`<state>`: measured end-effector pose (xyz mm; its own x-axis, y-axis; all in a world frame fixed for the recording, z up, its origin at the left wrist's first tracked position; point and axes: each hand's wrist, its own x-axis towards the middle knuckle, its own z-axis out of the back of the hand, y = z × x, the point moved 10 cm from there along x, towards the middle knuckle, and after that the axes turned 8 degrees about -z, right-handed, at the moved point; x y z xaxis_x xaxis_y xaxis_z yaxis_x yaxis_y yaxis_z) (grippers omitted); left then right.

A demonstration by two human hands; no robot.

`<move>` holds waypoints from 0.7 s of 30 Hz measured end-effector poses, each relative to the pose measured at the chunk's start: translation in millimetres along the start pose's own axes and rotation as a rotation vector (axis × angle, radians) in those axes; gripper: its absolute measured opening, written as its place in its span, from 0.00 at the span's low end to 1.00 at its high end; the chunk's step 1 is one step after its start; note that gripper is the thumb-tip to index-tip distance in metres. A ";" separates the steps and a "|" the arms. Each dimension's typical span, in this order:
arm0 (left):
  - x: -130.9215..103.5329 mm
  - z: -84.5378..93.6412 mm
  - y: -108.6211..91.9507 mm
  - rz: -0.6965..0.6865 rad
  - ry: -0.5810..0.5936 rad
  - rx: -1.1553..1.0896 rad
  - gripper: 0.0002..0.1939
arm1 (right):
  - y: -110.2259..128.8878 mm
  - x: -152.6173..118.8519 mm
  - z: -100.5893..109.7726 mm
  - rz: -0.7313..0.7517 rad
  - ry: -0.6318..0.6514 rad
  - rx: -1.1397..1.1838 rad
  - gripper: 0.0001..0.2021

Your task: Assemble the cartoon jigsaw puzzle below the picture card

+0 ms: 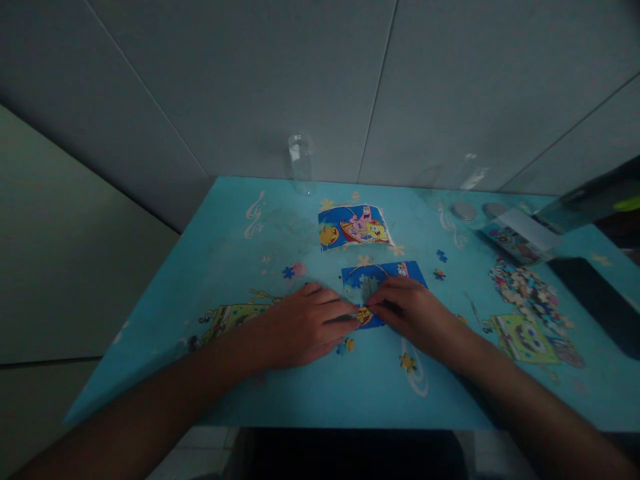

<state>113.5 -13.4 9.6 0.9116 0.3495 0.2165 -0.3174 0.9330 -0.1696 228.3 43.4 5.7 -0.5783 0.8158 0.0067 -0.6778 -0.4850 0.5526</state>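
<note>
While the puzzle (376, 271) with a gap lay between the front and back edges of the table (165, 360), the left hand (313, 327) and right hand (414, 305) were close together on its near part. Each grip looked narrow, but I could not tell if it held anything. Pressing softly and keeping everything flat seemed best.

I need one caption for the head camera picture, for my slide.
Left hand and right hand touch a partly assembled jigsaw puzzle on a turquoise table, a printed picture lying beyond it.
</note>
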 end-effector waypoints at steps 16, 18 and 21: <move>0.2 -5.7 1.8 0.036 0.005 0.010 0.23 | 1.7 -0.1 0.5 -0.044 -0.005 -0.010 0.05; 0.3 -5.0 2.1 0.041 0.009 0.010 0.23 | 0.6 -0.5 0.8 -0.056 -0.007 -0.011 0.05; 0.5 -4.2 1.9 0.037 0.015 0.009 0.22 | 0.0 -0.5 0.5 -0.062 -0.006 -0.010 0.05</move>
<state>114.5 -11.7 5.3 0.9031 0.3823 0.1955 -0.3531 0.9203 -0.1686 228.8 43.1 6.1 -0.5326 0.8461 -0.0221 -0.7166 -0.4368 0.5438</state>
